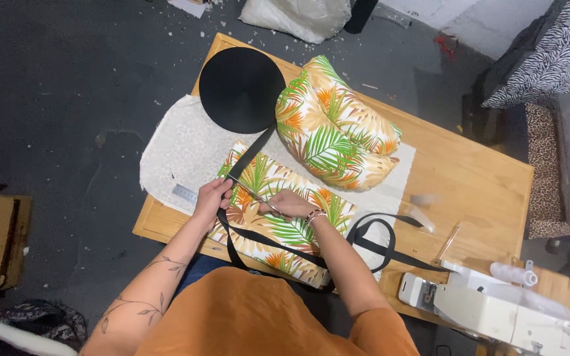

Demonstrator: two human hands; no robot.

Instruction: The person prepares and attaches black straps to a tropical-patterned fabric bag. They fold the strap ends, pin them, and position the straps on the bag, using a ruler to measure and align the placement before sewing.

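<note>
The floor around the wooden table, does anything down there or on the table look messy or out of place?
Yes. Small white scraps are scattered over the dark floor behind the table. On the table, the cut black strap lies in loose loops that trail over the near edge. The left hand and right hand work at the scissors; nothing looks damaged.

Scissors meet black strap over the leaf-print fabric.

The left hand (211,200) pinches the black strap (249,155) on the leaf-print fabric (278,221); the right hand (291,204) works scissors (258,198) just beside it. Beyond the fabric lie the strap roll (242,89) and matching cushions (334,132) on the desk (476,178); a white sewing machine (496,310) sits off to its right.
</note>
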